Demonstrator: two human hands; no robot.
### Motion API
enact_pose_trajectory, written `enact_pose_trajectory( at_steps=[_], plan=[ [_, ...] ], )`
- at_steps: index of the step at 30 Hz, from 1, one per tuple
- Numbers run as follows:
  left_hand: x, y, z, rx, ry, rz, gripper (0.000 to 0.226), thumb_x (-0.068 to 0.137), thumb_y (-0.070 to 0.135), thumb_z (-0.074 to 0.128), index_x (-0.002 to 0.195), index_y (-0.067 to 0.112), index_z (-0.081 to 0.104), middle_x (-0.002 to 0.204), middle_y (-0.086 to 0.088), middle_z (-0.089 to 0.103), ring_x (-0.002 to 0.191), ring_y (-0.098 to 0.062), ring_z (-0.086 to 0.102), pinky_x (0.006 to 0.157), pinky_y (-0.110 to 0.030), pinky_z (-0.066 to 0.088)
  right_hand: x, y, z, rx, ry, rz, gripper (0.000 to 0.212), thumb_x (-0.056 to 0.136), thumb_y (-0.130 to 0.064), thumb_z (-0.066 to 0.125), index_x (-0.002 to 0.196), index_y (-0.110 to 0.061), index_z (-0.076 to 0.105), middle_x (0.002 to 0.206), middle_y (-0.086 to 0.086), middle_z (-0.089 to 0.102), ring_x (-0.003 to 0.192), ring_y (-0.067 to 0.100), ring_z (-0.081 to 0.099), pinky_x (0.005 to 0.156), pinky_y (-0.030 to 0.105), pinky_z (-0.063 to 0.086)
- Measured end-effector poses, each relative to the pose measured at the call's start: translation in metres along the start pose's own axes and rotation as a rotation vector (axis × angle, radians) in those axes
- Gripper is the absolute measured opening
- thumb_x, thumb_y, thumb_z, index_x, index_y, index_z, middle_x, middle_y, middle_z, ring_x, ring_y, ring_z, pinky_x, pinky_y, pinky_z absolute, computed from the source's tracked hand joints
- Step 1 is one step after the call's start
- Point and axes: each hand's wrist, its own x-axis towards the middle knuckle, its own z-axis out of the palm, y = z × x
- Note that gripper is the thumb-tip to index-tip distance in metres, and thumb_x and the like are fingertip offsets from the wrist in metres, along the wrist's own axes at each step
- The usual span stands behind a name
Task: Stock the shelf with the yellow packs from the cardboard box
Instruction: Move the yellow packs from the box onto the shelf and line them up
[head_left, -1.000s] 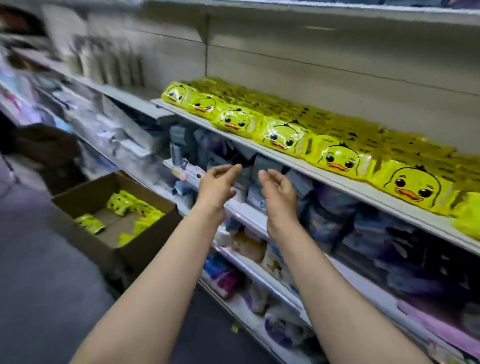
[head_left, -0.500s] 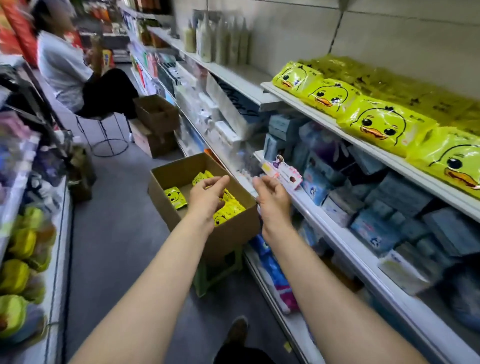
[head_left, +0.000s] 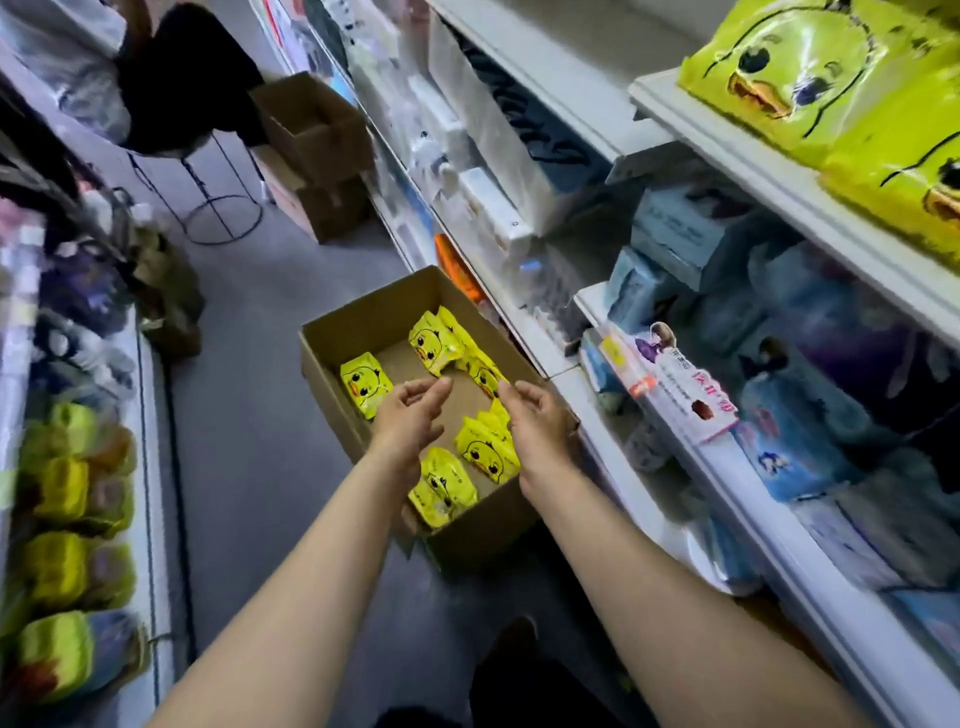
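An open cardboard box (head_left: 332, 358) stands in the aisle beside the shelving, with several yellow duck-face packs (head_left: 363, 382) lying loose inside. Both my hands hover over the box, palms facing each other. My left hand (head_left: 410, 415) is empty with relaxed fingers, just right of one pack. My right hand (head_left: 537, 421) is empty too, above a cluster of packs (head_left: 485, 454) near the box's right wall. Yellow packs (head_left: 800, 67) lie on the upper shelf (head_left: 727, 150) at top right.
Lower shelves (head_left: 769, 525) on the right hold blue and white packaged goods. Two more cardboard boxes (head_left: 311, 156) sit farther down the aisle, near a stool (head_left: 218, 208) with a seated person. A rack of green and yellow items (head_left: 67, 519) lines the left side.
My view swung from the upper shelf down to the box. Both empty hands dropped from shelf height to just above the packs in the box.
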Motion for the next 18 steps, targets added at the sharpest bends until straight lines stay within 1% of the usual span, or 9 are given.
enact_pose_trajectory(
  at_steps=[2, 4, 6, 9, 12, 13, 15, 16, 18],
  plan=[
    [0.022, -0.004, 0.000, 0.007, 0.011, -0.049, 0.033, 0.090, 0.030, 0.069, 0.116, 0.011, 0.060, 0.103, -0.002, 0.060, 0.092, -0.012, 0.056, 0.083, -0.032, 0.048, 0.019, 0.007, 0.011, -0.025, 0.004, 0.055, 0.035, 0.090, -0.029, 0.071, 0.120, -0.013, 0.060, 0.114, 0.004, 0.067, 0.091, 0.008, 0.061, 0.065, 0.015, 0.044],
    [0.042, -0.011, -0.003, 0.010, 0.012, -0.104, 0.036, 0.089, 0.029, 0.069, 0.118, 0.010, 0.059, 0.104, -0.002, 0.060, 0.094, -0.014, 0.055, 0.085, -0.034, 0.047, 0.035, 0.017, 0.020, -0.059, 0.018, 0.092, 0.028, 0.090, -0.030, 0.071, 0.113, -0.017, 0.061, 0.111, 0.003, 0.068, 0.088, 0.007, 0.061, 0.068, 0.019, 0.045],
    [0.063, -0.015, -0.006, 0.020, 0.008, -0.138, 0.037, 0.089, 0.029, 0.069, 0.119, 0.009, 0.059, 0.105, -0.003, 0.059, 0.095, -0.015, 0.055, 0.082, -0.032, 0.047, 0.049, 0.024, 0.029, -0.079, 0.029, 0.125, 0.026, 0.090, -0.031, 0.070, 0.111, -0.019, 0.060, 0.110, 0.002, 0.068, 0.091, 0.008, 0.062, 0.073, 0.023, 0.046],
    [0.100, -0.018, -0.009, 0.050, -0.024, -0.176, 0.036, 0.089, 0.028, 0.070, 0.116, 0.007, 0.060, 0.101, -0.004, 0.059, 0.088, -0.013, 0.054, 0.076, -0.030, 0.048, 0.071, 0.034, 0.042, -0.098, 0.083, 0.171, 0.031, 0.090, -0.033, 0.071, 0.116, -0.018, 0.061, 0.114, 0.002, 0.067, 0.100, 0.013, 0.063, 0.081, 0.027, 0.048],
    [0.138, -0.026, -0.010, 0.131, -0.076, -0.240, 0.023, 0.088, 0.030, 0.071, 0.104, 0.016, 0.063, 0.103, -0.004, 0.063, 0.091, -0.014, 0.058, 0.085, -0.036, 0.052, 0.092, 0.049, 0.055, -0.125, 0.172, 0.207, 0.036, 0.089, -0.035, 0.071, 0.118, -0.017, 0.062, 0.119, 0.003, 0.067, 0.106, 0.016, 0.064, 0.090, 0.032, 0.051],
    [0.150, -0.030, -0.011, 0.164, -0.098, -0.265, 0.020, 0.088, 0.029, 0.072, 0.101, 0.018, 0.063, 0.104, -0.003, 0.064, 0.094, -0.015, 0.060, 0.088, -0.038, 0.052, 0.097, 0.054, 0.060, -0.128, 0.203, 0.220, 0.038, 0.088, -0.035, 0.072, 0.119, -0.016, 0.062, 0.119, 0.002, 0.067, 0.107, 0.017, 0.064, 0.091, 0.032, 0.051],
    [0.177, -0.039, -0.013, 0.248, -0.156, -0.307, 0.021, 0.088, 0.028, 0.071, 0.104, 0.016, 0.063, 0.104, -0.003, 0.065, 0.095, -0.017, 0.060, 0.090, -0.040, 0.052, 0.107, 0.063, 0.070, -0.097, 0.279, 0.253, 0.040, 0.088, -0.035, 0.072, 0.121, -0.015, 0.061, 0.120, 0.003, 0.067, 0.107, 0.017, 0.063, 0.088, 0.029, 0.049],
    [0.191, -0.043, -0.012, 0.298, -0.190, -0.326, 0.022, 0.089, 0.027, 0.070, 0.105, 0.014, 0.063, 0.101, -0.003, 0.064, 0.094, -0.018, 0.060, 0.088, -0.040, 0.051, 0.111, 0.068, 0.075, -0.068, 0.323, 0.266, 0.040, 0.089, -0.034, 0.072, 0.122, -0.014, 0.060, 0.120, 0.003, 0.067, 0.107, 0.017, 0.063, 0.087, 0.028, 0.048],
    [0.218, -0.054, -0.011, 0.388, -0.261, -0.355, 0.022, 0.090, 0.025, 0.069, 0.106, 0.012, 0.063, 0.093, -0.002, 0.062, 0.086, -0.017, 0.058, 0.079, -0.035, 0.051, 0.119, 0.080, 0.086, -0.016, 0.423, 0.290, 0.040, 0.089, -0.030, 0.073, 0.122, -0.011, 0.061, 0.121, 0.007, 0.067, 0.108, 0.018, 0.064, 0.086, 0.026, 0.047]
  ],
)
